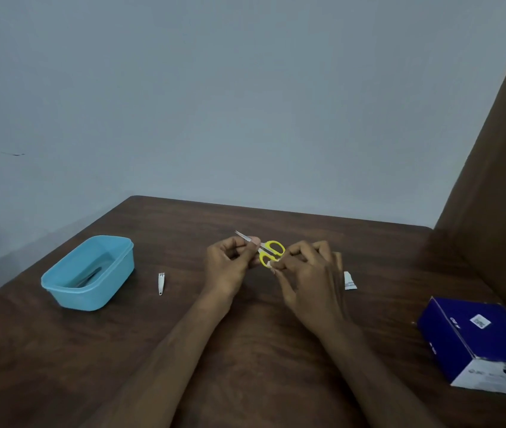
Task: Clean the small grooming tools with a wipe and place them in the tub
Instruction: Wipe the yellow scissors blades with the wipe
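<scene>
One head-worn view looks forward and down across the surface (245, 350) toward the far wall (245, 88), close over both forearms; light is dim, so small details seem soft.

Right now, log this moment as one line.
left hand holds scissors | right hand at handles | nail clipper on table | tub left

Yellow-handled scissors (268, 253) held above table; nail clipper (161, 283) lies beside blue tub (69, 291).
</scene>
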{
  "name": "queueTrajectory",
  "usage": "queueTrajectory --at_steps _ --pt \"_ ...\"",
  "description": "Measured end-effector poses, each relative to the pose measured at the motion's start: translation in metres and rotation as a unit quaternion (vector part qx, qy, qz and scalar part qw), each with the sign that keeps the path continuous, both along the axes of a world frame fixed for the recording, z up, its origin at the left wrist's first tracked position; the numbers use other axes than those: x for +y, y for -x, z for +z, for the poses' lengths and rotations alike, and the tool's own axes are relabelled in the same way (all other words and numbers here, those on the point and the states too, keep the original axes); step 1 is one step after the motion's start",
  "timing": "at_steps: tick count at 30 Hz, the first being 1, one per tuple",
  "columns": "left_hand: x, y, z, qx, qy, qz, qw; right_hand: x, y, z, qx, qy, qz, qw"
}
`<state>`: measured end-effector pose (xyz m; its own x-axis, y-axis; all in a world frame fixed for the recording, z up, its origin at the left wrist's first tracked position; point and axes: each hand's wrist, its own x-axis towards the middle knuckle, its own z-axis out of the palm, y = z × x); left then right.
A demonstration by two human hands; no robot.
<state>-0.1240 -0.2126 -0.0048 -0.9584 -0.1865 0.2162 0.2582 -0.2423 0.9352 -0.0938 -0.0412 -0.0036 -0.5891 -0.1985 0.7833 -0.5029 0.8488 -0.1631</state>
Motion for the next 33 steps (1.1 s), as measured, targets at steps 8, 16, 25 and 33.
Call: queueTrajectory --at_steps 8,16,25,33 --pt "-0.004 0.002 -0.002 0.045 0.097 0.023 0.994 0.003 0.014 -0.008 -0.150 0.413 0.037 0.897" --pt "0.000 0.002 -0.007 0.088 0.224 -0.018 0.970 -0.006 0.010 -0.004 -0.266 0.494 0.176 0.809" --pt "0.006 0.000 -0.002 0.075 0.234 -0.026 0.969 -0.007 -0.001 0.005 -0.111 0.371 0.100 0.916" --pt "0.013 -0.009 -0.003 0.108 0.279 0.058 0.952 -0.003 0.002 -0.001 0.091 0.169 0.025 0.981"
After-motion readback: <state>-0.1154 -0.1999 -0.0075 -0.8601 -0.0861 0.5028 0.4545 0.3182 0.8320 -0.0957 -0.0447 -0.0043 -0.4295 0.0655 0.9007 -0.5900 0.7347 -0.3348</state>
